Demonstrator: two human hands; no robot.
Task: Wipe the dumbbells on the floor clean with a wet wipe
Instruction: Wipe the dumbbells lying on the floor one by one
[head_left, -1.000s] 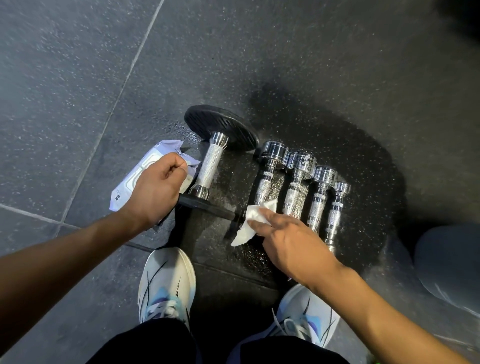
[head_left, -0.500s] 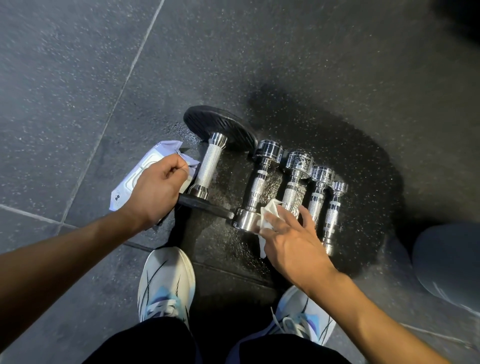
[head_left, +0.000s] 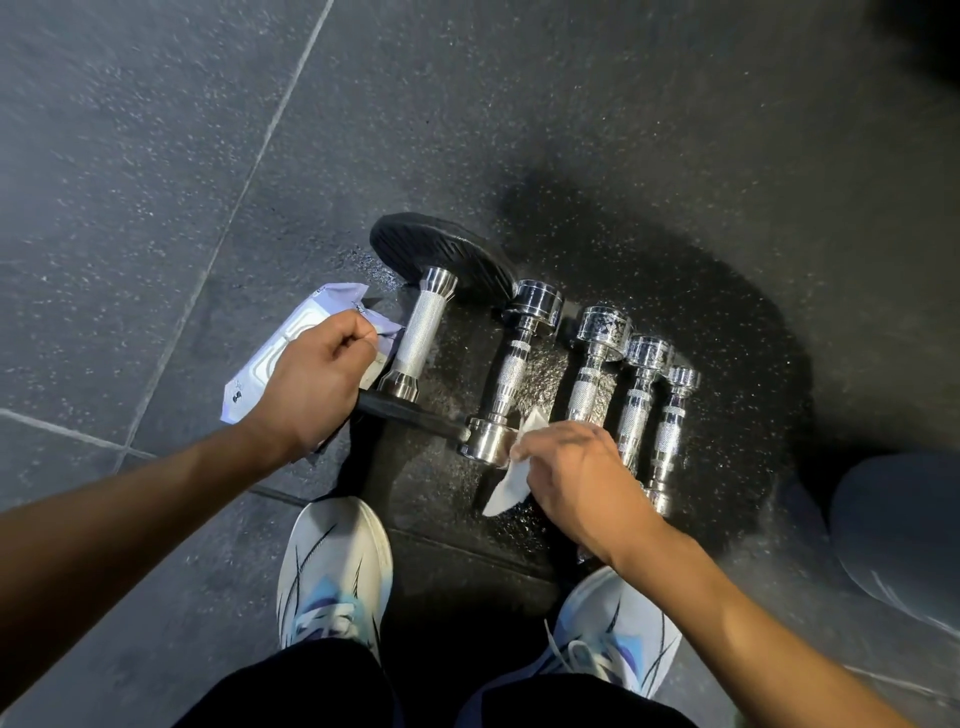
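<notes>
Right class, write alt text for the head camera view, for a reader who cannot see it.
Seen from above, a right hand rubs a white wipe on the near end of a chrome dumbbell, one of five in a row on a dark floor. The left hand rests curled over a wipes packet.

R hand (head_left: 571, 478): pinches wet wipe (head_left: 511, 483) vs near end of 2nd dumbbell (head_left: 511, 371).
L hand (head_left: 317, 379): fist on wipes pack (head_left: 275, 358), by black-plate dumbbell (head_left: 423, 332).
Row: 3 smaller chrome dumbbells (head_left: 644, 395) to the right, side by side.
Floor (head_left: 156, 182): dark speckled tiles, wet around dumbbells.
Feet: 2 white-blue shoes (head_left: 332, 566) below.
</notes>
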